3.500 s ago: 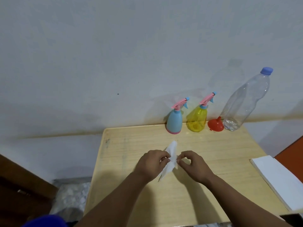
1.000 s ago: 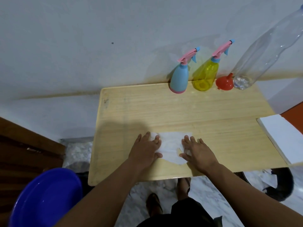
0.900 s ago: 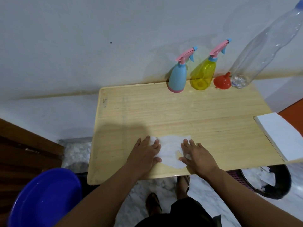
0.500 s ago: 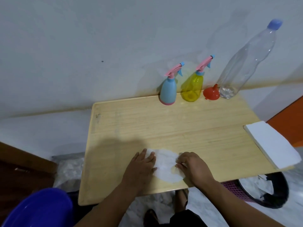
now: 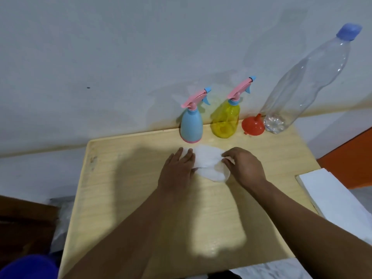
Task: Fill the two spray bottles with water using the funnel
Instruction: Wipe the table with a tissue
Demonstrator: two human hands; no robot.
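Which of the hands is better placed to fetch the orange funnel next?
Probably the right hand: the orange funnel stands on its side of the table, beyond it. The left hand lies flat on the white tissue, with the blue spray bottle ahead of it.

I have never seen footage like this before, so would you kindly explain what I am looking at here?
There is no machine: a person wears one wide-angle camera on the head, looking down at their own bare hands. On the wooden table the left hand presses flat on a white tissue, while the right hand curls its fingers on the tissue's other edge. By the wall stand a blue spray bottle, a yellow spray bottle, an orange funnel lying mouth-down, and a tall clear bottle with its cap on. A white stack of paper lies at the table's right edge.
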